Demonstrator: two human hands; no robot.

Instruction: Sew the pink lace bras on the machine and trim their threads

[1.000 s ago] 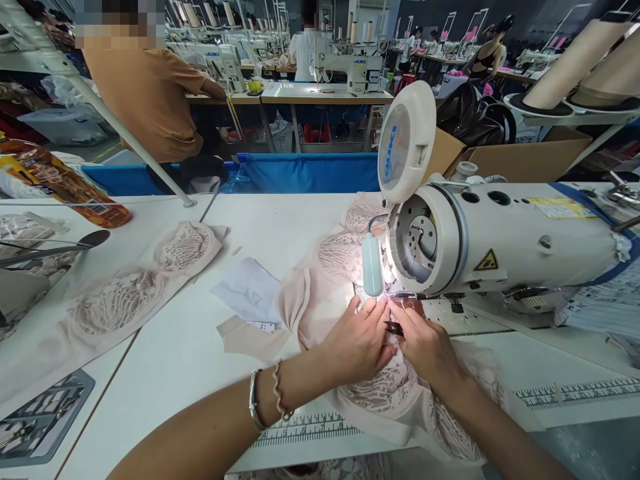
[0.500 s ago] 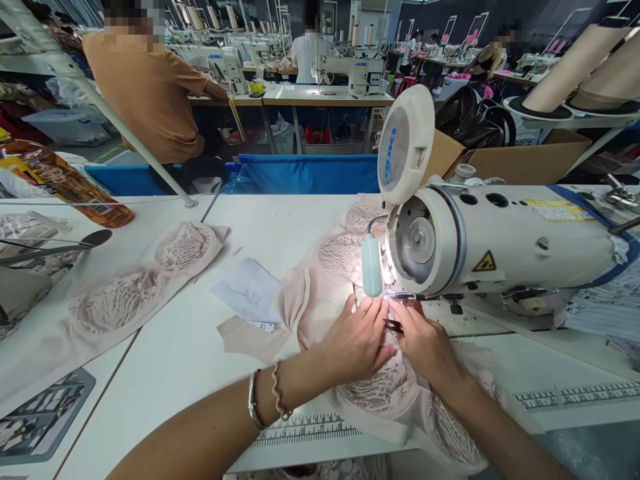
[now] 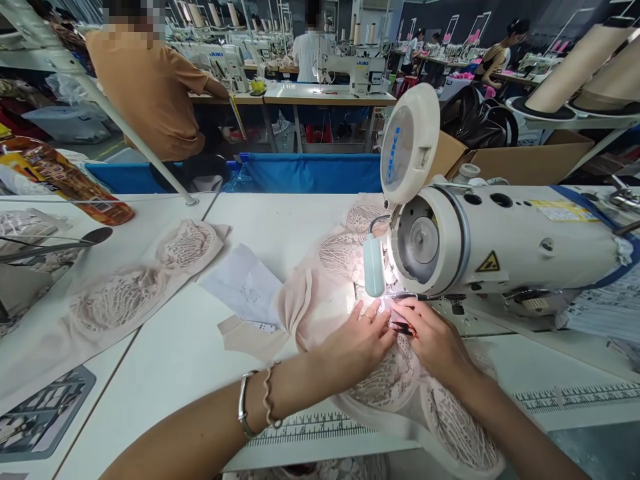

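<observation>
Pale pink lace fabric (image 3: 383,380) lies under the needle area of a white sewing machine (image 3: 520,233). My left hand (image 3: 357,343) rests on the fabric just left of the needle, its fingers together and pressing the cloth. Close on the other side, my right hand (image 3: 435,340) has its fingers closed round small dark scissors or snips (image 3: 403,328) with a reddish part, their tips toward my left hand. A lit pale green lamp (image 3: 373,267) hangs above my left fingertips. The needle itself is hidden.
Another lace piece (image 3: 120,297) lies on the left of the white table (image 3: 170,373). Paper (image 3: 243,283) and a beige scrap (image 3: 250,338) sit mid-table. An orange-brown bottle (image 3: 75,183) lies back left. Thread cones (image 3: 573,70) stand back right. People sit beyond a blue cloth bin (image 3: 310,172).
My left hand has shifted slightly left and down. The snips and their reddish part show more between my hands. The lace near my right forearm has moved down and right, and the paper has shifted left.
</observation>
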